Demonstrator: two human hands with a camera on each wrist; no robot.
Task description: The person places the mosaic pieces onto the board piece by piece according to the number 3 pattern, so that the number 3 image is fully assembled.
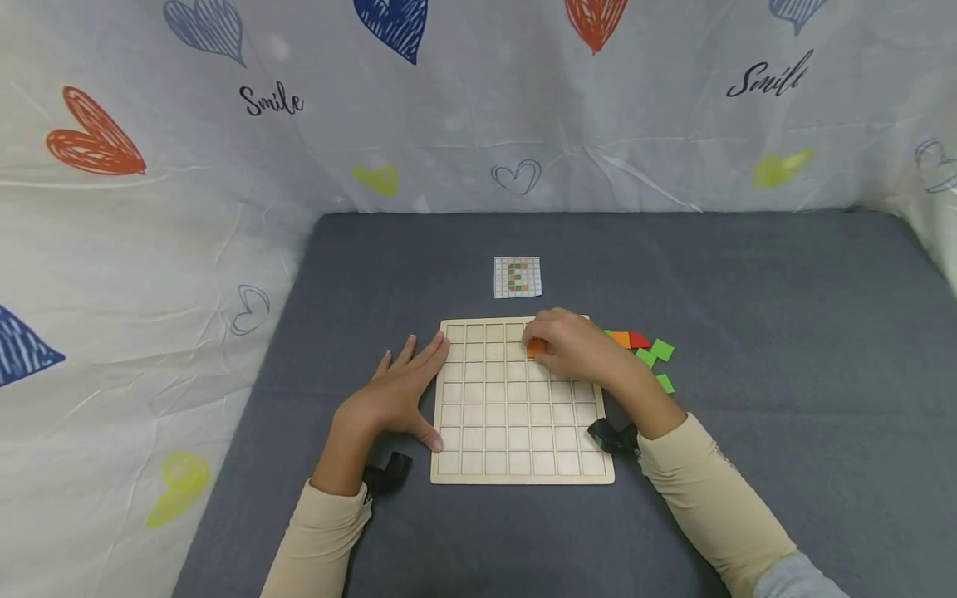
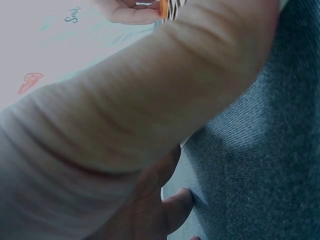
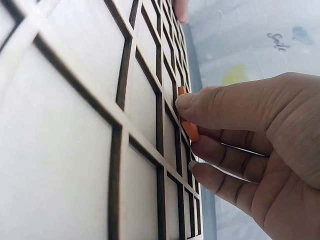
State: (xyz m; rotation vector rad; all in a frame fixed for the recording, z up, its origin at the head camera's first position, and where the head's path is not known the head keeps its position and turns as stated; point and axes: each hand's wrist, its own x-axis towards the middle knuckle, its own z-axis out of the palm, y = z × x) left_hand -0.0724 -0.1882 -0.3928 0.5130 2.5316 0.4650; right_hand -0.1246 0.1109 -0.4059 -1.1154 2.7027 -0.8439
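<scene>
A pale wooden grid board [image 1: 516, 415] with square cells lies flat on the table. My right hand [image 1: 571, 345] is over its upper right part and pinches an orange square tile [image 1: 535, 348] between thumb and fingers. In the right wrist view the orange tile [image 3: 189, 122] is held tilted against the grid, with the thumb on one face. My left hand [image 1: 396, 394] rests along the board's left edge, fingers spread, thumb and fingertips touching the rim. The left wrist view shows mostly skin and cloth, with part of the left hand [image 2: 145, 210] visible low down.
Right of the board lie loose green tiles [image 1: 662, 350], an orange tile [image 1: 620, 339] and a red rounded tile [image 1: 639, 340], partly behind the right hand. A small printed pattern card [image 1: 517, 277] lies beyond the board. Grey cloth [image 1: 785, 374] covers the table; a printed curtain [image 1: 478, 108] hangs behind.
</scene>
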